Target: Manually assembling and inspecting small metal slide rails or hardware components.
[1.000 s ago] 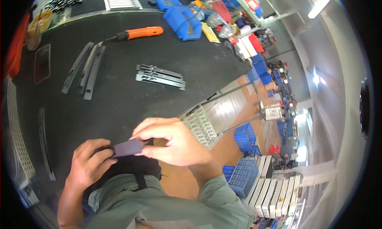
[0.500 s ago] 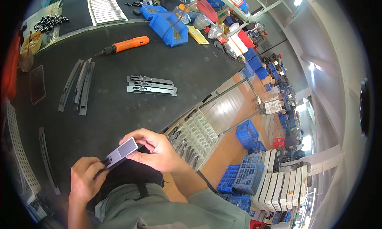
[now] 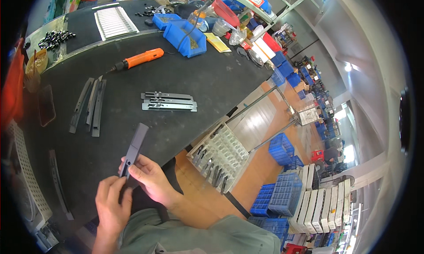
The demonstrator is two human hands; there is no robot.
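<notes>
A long, narrow grey metal bar (image 3: 136, 143) with a small dark hole slants up and away in front of me. My left hand (image 3: 111, 203) is closed about its lower end, which the fingers partly hide. Higher up, my right hand (image 3: 150, 180) grips the same bar, the thumb over its upper face near the hole. Beyond it on the dark mat lies a group of silver slotted metal strips (image 3: 169, 102) side by side. Further left rest several grey metal channels (image 3: 93, 108). One more thin strip (image 3: 60, 183) lies alone at the left edge.
An orange electric screwdriver (image 3: 143, 58) lies across the black table mat (image 3: 212, 84). Blue bins (image 3: 187, 38) with small parts stand at the back, near a white sheet with rows of strips (image 3: 115, 23). A tray of parts (image 3: 225, 157) is beside the table's right edge.
The bar has swung more upright, its far end now pointing away. My right hand has slid from that end down to the middle, closer to the left hand. The view has shifted slightly.
</notes>
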